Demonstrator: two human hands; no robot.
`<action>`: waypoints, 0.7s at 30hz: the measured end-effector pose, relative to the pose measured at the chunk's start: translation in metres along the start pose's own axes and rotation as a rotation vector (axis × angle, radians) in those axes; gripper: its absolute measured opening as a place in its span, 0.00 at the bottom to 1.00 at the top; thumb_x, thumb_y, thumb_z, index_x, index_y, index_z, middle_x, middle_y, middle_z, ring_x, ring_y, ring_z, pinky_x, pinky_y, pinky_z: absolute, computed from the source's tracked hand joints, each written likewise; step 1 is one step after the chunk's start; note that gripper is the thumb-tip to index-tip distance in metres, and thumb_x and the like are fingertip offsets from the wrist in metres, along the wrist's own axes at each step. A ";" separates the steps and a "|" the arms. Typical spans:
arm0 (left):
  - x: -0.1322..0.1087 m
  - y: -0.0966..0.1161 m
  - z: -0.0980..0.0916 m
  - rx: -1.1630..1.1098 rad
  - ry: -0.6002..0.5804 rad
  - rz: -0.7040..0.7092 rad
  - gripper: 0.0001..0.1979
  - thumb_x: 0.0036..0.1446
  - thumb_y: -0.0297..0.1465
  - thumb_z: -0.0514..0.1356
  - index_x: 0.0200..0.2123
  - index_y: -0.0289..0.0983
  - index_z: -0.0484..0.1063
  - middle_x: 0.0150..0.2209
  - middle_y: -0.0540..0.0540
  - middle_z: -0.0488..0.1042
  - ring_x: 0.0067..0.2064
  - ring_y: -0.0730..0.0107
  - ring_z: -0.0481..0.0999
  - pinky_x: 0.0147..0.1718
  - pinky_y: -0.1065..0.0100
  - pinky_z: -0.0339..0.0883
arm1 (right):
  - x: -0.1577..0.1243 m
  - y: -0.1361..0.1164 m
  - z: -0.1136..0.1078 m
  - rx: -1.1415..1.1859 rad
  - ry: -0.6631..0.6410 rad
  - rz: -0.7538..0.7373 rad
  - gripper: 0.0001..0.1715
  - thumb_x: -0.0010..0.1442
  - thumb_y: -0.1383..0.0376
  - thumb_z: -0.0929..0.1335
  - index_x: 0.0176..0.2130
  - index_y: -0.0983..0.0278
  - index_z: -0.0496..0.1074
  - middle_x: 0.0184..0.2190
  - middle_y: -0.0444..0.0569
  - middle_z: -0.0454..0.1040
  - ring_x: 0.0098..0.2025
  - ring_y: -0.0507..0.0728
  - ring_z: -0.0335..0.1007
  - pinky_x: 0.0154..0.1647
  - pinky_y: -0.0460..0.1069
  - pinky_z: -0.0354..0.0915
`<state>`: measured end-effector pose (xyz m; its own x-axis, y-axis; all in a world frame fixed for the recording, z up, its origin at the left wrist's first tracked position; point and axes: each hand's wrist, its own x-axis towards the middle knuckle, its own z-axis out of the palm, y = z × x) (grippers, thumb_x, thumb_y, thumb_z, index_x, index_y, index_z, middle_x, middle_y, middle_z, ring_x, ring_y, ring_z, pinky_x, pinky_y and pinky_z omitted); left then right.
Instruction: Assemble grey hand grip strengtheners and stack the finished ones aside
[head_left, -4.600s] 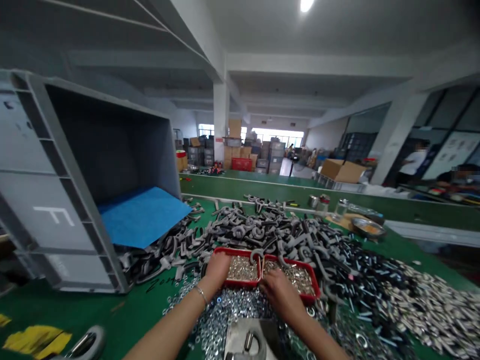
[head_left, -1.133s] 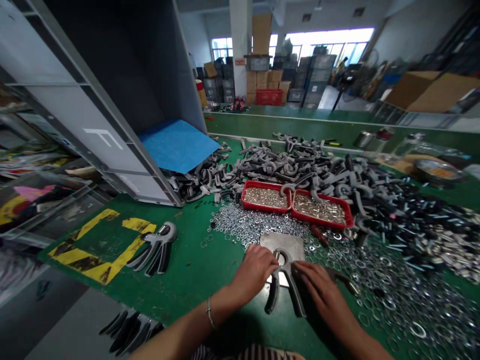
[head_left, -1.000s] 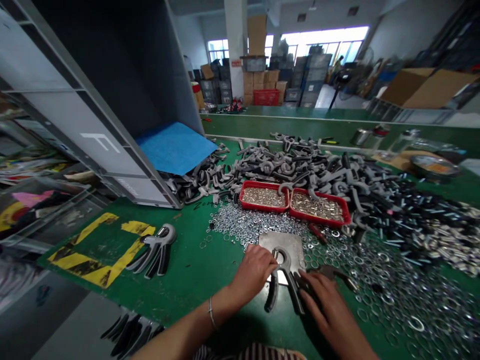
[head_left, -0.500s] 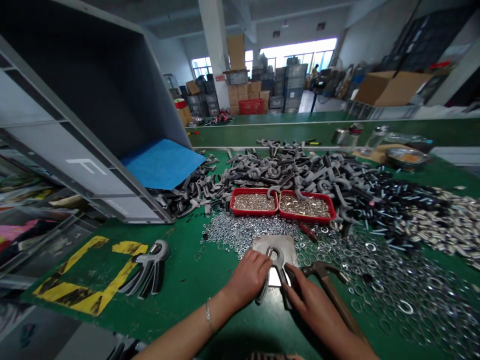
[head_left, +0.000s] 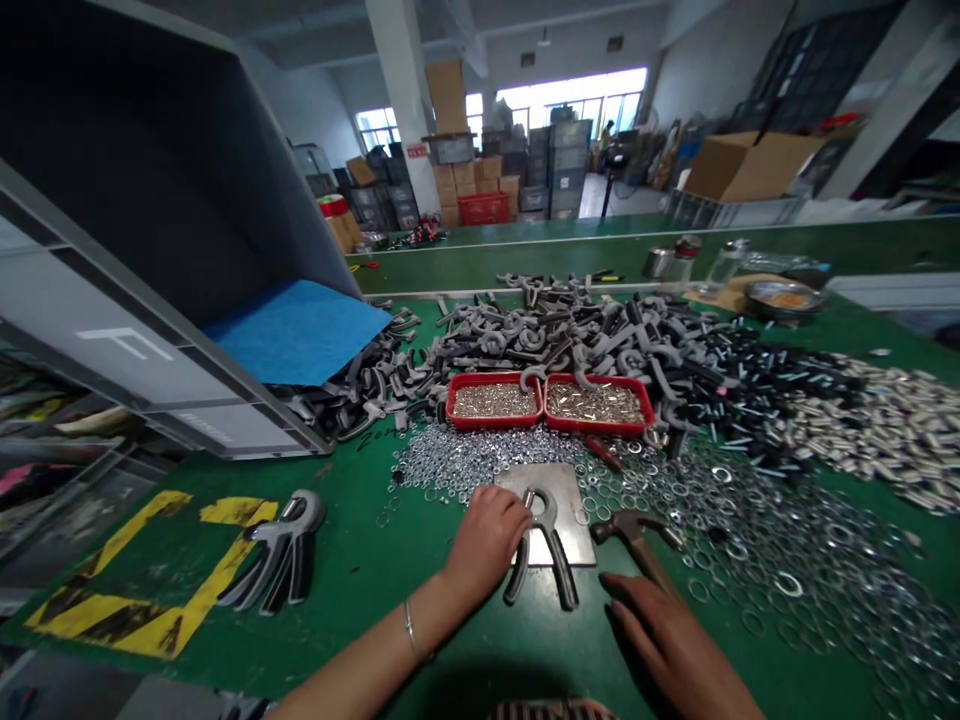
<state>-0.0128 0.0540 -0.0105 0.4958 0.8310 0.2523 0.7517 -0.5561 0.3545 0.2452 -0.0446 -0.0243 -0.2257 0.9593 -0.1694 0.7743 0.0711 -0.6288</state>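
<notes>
CHANGE: my right hand [head_left: 675, 650] has let go and drawn back from the forked part [head_left: 556, 560] | GRIP: right released, open, near the hammer [head_left: 634, 527]; my left hand [head_left: 487, 540] against the part, hold unclear | PART: lying on the steel plate [head_left: 574, 520]

Steel plate [head_left: 561, 530] on the counter [head_left: 352, 530], forged fitting [head_left: 543, 513] lying across it. Hammer [head_left: 634, 535] just right of plate, on loose washers [head_left: 787, 600]. Behind plate: left tray [head_left: 493, 401] and right tray [head_left: 596, 402], side by side, touching; fitting heap [head_left: 570, 338] behind both. Tipped crate [head_left: 150, 300] far left.
</notes>
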 end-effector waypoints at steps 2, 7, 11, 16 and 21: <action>0.006 0.001 -0.004 -0.055 -0.030 -0.076 0.07 0.66 0.31 0.58 0.35 0.37 0.75 0.38 0.46 0.76 0.43 0.61 0.71 0.46 0.58 0.61 | 0.000 -0.003 0.000 -0.004 0.008 -0.011 0.22 0.69 0.57 0.59 0.56 0.60 0.71 0.55 0.54 0.75 0.57 0.63 0.71 0.60 0.60 0.64; 0.012 -0.002 -0.012 -0.118 -0.116 -0.115 0.05 0.64 0.29 0.59 0.35 0.38 0.75 0.37 0.47 0.76 0.43 0.62 0.72 0.46 0.58 0.60 | 0.001 -0.003 0.000 -0.001 0.028 -0.026 0.21 0.69 0.57 0.60 0.55 0.59 0.72 0.54 0.52 0.76 0.56 0.62 0.71 0.60 0.59 0.64; 0.014 0.000 -0.016 0.038 -0.121 -0.032 0.07 0.65 0.29 0.57 0.36 0.37 0.75 0.37 0.45 0.76 0.42 0.60 0.72 0.44 0.57 0.62 | 0.003 -0.004 0.001 -0.004 0.051 -0.025 0.20 0.69 0.58 0.60 0.54 0.59 0.73 0.52 0.52 0.77 0.54 0.63 0.73 0.58 0.59 0.66; 0.017 0.006 -0.014 0.344 -0.117 0.246 0.12 0.67 0.25 0.52 0.33 0.34 0.73 0.33 0.42 0.73 0.39 0.58 0.70 0.43 0.54 0.63 | 0.002 -0.009 0.004 -0.005 0.055 -0.031 0.20 0.69 0.60 0.60 0.54 0.59 0.73 0.50 0.53 0.78 0.53 0.62 0.74 0.57 0.58 0.67; 0.008 0.004 -0.008 0.364 -0.140 0.352 0.13 0.68 0.26 0.49 0.37 0.33 0.73 0.36 0.42 0.73 0.40 0.59 0.70 0.46 0.53 0.63 | -0.008 0.000 -0.002 -0.078 0.134 -0.072 0.20 0.69 0.60 0.59 0.54 0.58 0.72 0.52 0.54 0.75 0.55 0.63 0.71 0.57 0.59 0.66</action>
<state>-0.0095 0.0585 -0.0003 0.7802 0.6023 0.1686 0.6192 -0.7819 -0.0721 0.2482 -0.0515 -0.0218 -0.2054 0.9785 -0.0206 0.8039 0.1566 -0.5738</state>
